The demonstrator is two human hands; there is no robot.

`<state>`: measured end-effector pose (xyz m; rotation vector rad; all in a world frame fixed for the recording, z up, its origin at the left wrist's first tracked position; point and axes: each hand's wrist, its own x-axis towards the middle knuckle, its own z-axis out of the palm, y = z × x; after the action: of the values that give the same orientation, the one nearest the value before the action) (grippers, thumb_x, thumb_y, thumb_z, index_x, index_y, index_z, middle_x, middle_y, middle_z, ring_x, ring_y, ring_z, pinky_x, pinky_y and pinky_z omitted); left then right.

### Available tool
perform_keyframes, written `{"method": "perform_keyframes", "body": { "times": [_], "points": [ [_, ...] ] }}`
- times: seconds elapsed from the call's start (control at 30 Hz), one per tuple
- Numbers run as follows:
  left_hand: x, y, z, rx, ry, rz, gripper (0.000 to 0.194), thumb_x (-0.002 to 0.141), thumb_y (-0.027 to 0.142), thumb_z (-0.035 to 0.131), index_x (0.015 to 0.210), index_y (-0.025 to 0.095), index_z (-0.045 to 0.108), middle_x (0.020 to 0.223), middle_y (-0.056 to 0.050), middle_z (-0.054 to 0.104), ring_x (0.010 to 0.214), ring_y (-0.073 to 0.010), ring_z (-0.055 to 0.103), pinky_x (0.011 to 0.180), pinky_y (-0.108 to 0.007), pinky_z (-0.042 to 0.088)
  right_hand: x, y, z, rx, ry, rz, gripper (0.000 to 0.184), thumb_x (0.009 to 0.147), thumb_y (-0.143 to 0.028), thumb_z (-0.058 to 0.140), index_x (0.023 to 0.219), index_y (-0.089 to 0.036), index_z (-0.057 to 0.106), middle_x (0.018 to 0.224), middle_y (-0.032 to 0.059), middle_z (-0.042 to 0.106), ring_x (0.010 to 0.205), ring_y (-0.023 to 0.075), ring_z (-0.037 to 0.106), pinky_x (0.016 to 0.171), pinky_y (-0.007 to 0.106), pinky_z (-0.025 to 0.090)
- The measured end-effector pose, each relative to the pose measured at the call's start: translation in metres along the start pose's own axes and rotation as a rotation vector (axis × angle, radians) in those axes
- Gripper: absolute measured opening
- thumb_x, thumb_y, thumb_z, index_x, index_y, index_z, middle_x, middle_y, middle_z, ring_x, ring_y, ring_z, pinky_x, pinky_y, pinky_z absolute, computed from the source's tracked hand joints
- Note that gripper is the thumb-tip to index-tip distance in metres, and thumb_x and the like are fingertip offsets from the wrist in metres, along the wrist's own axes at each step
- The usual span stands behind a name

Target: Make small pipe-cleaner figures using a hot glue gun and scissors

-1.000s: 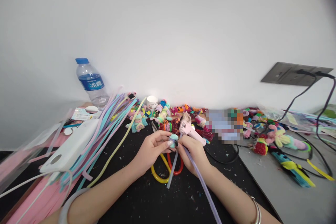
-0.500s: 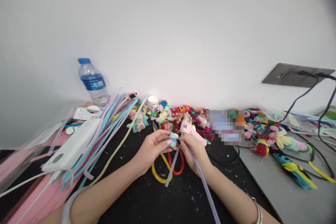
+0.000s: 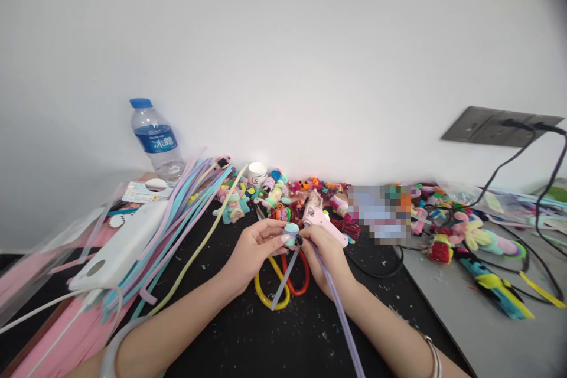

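My left hand pinches a small teal and lilac fuzzy piece at its fingertips. My right hand meets it from the right, fingers closed on a long lilac pipe cleaner that runs back along my right forearm. A short end of the pipe cleaner sticks down and left between the hands. Both hands hover over the black mat, just above scissors with yellow and red handles. A pink glue gun lies just behind my right hand.
A water bottle stands at the back left. A sheaf of pastel pipe cleaners and a white power bank lie left. Several colourful fuzzy figures line the wall. Cables run from a wall socket over a grey board at right.
The short free end of the lilac pipe cleaner has swung leftwards below the hands. The hands themselves have stayed almost in place.
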<state>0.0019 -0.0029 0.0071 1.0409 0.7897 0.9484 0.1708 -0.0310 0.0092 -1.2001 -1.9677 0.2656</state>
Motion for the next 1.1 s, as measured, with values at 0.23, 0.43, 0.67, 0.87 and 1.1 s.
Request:
{"method": "perform_keyframes", "body": {
  "times": [0.23, 0.43, 0.67, 0.87, 1.1],
  "points": [
    [0.0009, -0.0017, 0.0012, 0.111, 0.046, 0.101, 0.019, 0.071, 0.022, 0.069, 0.088, 0.016, 0.064, 0.088, -0.004, 0.070, 0.080, -0.0154, 0.065, 0.073, -0.025, 0.054, -0.0005, -0.0029, -0.0001, 0.023, 0.011, 0.024, 0.009, 0.086, -0.015, 0.048, 0.084, -0.018, 0.056, 0.077, 0.0030, 0.060, 0.070, 0.0148, 0.055, 0.065, 0.024, 0.043],
    [-0.0016, -0.0022, 0.0030, 0.148, 0.066, 0.161, 0.017, 0.070, 0.019, 0.069, 0.086, 0.015, 0.064, 0.088, -0.003, 0.071, 0.080, -0.0152, 0.067, 0.073, -0.024, 0.054, 0.0000, -0.0071, -0.0015, 0.074, 0.019, 0.052, 0.011, 0.085, -0.015, 0.049, 0.081, -0.017, 0.058, 0.073, 0.0025, 0.060, 0.067, 0.0143, 0.055, 0.063, 0.024, 0.042],
    [-0.0026, -0.0003, 0.0036, 0.093, 0.070, 0.115, 0.018, 0.072, 0.021, 0.069, 0.089, 0.016, 0.063, 0.090, -0.004, 0.071, 0.082, -0.0148, 0.066, 0.073, -0.024, 0.054, 0.0035, -0.0063, -0.0019, 0.166, 0.005, 0.159, 0.016, 0.084, -0.022, 0.050, 0.070, -0.017, 0.057, 0.065, 0.0005, 0.056, 0.059, 0.0129, 0.050, 0.055, 0.022, 0.038],
    [-0.0024, 0.0015, 0.0030, 0.083, 0.036, 0.113, 0.018, 0.071, 0.020, 0.070, 0.087, 0.015, 0.062, 0.089, -0.004, 0.071, 0.082, -0.0158, 0.065, 0.074, -0.026, 0.054, 0.0045, -0.0056, -0.0023, 0.229, -0.023, 0.215, 0.018, 0.083, -0.024, 0.050, 0.068, -0.017, 0.054, 0.061, -0.0007, 0.052, 0.057, 0.0121, 0.046, 0.051, 0.022, 0.036],
    [-0.0009, -0.0031, 0.0007, 0.096, 0.025, 0.167, 0.020, 0.068, 0.018, 0.072, 0.085, 0.015, 0.063, 0.088, -0.003, 0.071, 0.082, -0.0164, 0.066, 0.079, -0.029, 0.053, 0.0027, -0.0096, -0.0023, 0.098, 0.017, 0.110, 0.014, 0.081, -0.019, 0.049, 0.067, -0.017, 0.051, 0.061, -0.0010, 0.049, 0.055, 0.0116, 0.043, 0.050, 0.022, 0.033]
  ]
}}
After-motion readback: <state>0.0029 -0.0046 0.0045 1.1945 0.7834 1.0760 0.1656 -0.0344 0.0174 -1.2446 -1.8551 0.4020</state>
